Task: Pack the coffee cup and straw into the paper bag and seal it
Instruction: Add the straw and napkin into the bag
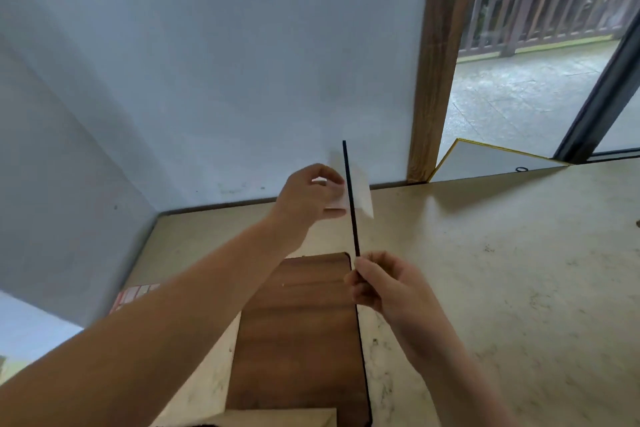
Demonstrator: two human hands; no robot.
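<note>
Bare forearms reach over a wooden board (298,333) at the desk's (502,270) near edge. Left hand (308,198) pinches a white paper wrapper (362,191) in its grip. Right hand (384,284) pinches the black straw (350,198) upright, above the desk.

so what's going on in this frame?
A person holds a thin black straw upright over the counter, the right hand pinching its lower end. The left hand grips a blurred white wrapper or paper by the straw's upper part. A wooden board lies below the hands. No coffee cup is in view; the pale paper at the bottom edge may be the bag.
</note>
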